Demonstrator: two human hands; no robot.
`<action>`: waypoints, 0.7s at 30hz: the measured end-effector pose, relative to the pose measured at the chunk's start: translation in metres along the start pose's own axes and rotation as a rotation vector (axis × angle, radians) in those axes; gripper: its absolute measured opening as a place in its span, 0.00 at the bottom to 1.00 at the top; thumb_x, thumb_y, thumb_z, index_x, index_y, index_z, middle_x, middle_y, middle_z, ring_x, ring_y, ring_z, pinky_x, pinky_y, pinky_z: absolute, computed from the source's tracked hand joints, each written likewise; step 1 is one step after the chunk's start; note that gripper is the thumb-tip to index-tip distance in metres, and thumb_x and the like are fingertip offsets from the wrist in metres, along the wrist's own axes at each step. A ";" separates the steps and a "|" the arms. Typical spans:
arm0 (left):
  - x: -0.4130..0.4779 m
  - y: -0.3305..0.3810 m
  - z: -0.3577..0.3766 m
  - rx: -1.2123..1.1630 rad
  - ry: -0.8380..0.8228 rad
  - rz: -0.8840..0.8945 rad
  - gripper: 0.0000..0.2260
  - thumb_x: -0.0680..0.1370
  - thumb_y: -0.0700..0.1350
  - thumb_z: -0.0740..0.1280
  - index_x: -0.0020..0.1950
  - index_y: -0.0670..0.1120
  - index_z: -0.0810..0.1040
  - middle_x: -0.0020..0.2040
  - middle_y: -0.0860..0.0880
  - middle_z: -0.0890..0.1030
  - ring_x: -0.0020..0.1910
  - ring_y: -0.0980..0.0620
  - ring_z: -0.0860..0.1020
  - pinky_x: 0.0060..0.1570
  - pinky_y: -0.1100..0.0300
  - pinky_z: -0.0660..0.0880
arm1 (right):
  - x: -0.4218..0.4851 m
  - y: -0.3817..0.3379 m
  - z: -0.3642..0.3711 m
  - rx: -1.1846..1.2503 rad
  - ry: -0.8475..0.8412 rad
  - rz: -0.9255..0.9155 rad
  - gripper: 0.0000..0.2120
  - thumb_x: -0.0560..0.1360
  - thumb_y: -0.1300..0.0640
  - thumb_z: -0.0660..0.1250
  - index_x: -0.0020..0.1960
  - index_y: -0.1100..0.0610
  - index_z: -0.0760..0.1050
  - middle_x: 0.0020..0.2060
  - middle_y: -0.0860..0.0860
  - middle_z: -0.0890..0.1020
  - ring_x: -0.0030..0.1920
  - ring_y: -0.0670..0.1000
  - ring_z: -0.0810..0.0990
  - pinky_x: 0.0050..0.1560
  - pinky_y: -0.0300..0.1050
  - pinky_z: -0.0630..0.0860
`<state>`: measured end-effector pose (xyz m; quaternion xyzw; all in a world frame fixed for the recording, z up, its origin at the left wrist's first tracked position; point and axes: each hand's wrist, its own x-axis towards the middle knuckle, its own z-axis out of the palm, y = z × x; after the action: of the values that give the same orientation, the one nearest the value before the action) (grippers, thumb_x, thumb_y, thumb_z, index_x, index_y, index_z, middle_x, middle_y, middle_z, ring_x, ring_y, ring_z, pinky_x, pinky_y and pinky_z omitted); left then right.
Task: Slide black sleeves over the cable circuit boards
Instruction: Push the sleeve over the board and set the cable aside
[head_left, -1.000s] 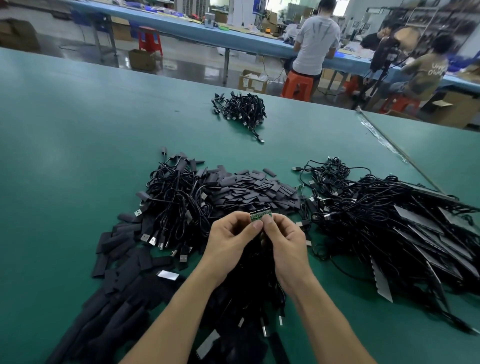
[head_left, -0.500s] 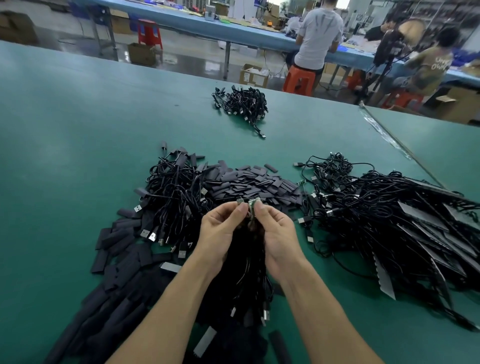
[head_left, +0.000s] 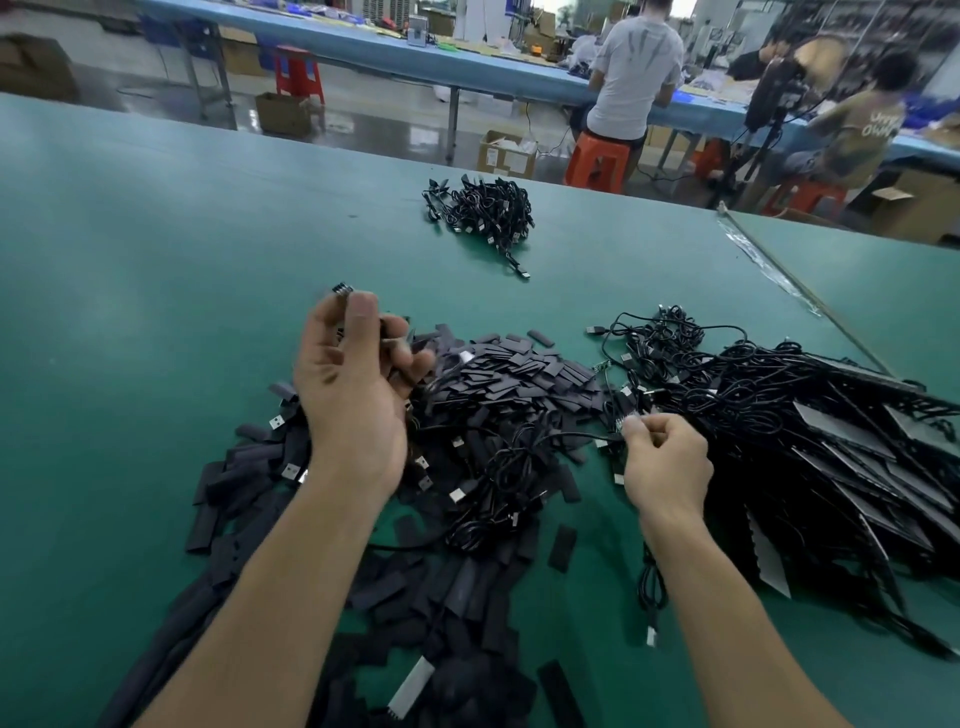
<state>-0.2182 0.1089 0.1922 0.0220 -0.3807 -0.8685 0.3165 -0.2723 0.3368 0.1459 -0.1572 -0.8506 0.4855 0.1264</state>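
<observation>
On the green table (head_left: 156, 249), counted three lots of black cable: one small bundle (head_left: 483, 213) well off toward the far edge, one tangle (head_left: 493, 467) between the two forearms, and one large mass (head_left: 769, 410) to the right, mixed with flat dark packets. Counted two spreads of black sleeving as well: a heap of short sleeves (head_left: 524, 369) just behind the tangle, too many to number, and longer strips (head_left: 228, 499) scattered at the near left.

Held the left hand (head_left: 353, 400) raised over the left edge of the tangle, thumb and curled fingers gripping one small dark piece (head_left: 343, 288) whose ribbed end stuck out at the top. Could not tell whether sleeve or board; too blurred.

Held the right hand (head_left: 667, 462) low where the tangle met the large mass, thumb and forefinger pinched on one cable end (head_left: 623, 418), the remaining fingers curled under.

Beyond the table, counted two seated persons at one long blue bench (head_left: 363, 44): one in a pale shirt (head_left: 639, 67) on an orange stool (head_left: 597, 161), one in an olive shirt (head_left: 862, 130). Saw one red stool (head_left: 296, 73) standing apart at the left, and one open cardboard box (head_left: 506, 153) on the floor between.
</observation>
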 end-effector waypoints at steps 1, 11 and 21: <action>0.002 0.002 -0.003 0.087 0.030 0.023 0.04 0.81 0.46 0.66 0.47 0.49 0.78 0.34 0.53 0.79 0.27 0.58 0.72 0.28 0.64 0.73 | -0.001 0.002 0.001 -0.056 -0.041 0.001 0.05 0.80 0.53 0.66 0.47 0.52 0.78 0.42 0.49 0.81 0.44 0.53 0.80 0.44 0.50 0.77; -0.020 -0.040 -0.055 1.025 -0.201 0.263 0.15 0.78 0.52 0.64 0.59 0.47 0.83 0.44 0.65 0.81 0.43 0.66 0.80 0.44 0.73 0.74 | -0.027 -0.023 0.044 -0.343 -0.339 -0.543 0.17 0.81 0.61 0.61 0.68 0.54 0.75 0.63 0.51 0.79 0.64 0.51 0.74 0.68 0.48 0.70; -0.019 -0.055 -0.078 1.037 -0.118 0.200 0.08 0.79 0.50 0.68 0.55 0.54 0.84 0.41 0.69 0.82 0.40 0.68 0.80 0.43 0.76 0.71 | -0.010 -0.047 0.093 -0.699 -0.633 -0.408 0.23 0.78 0.44 0.63 0.72 0.38 0.64 0.70 0.51 0.67 0.68 0.59 0.65 0.67 0.56 0.63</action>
<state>-0.2105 0.0973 0.0964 0.0902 -0.7777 -0.5314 0.3234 -0.3035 0.2375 0.1398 0.1337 -0.9721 0.1614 -0.1054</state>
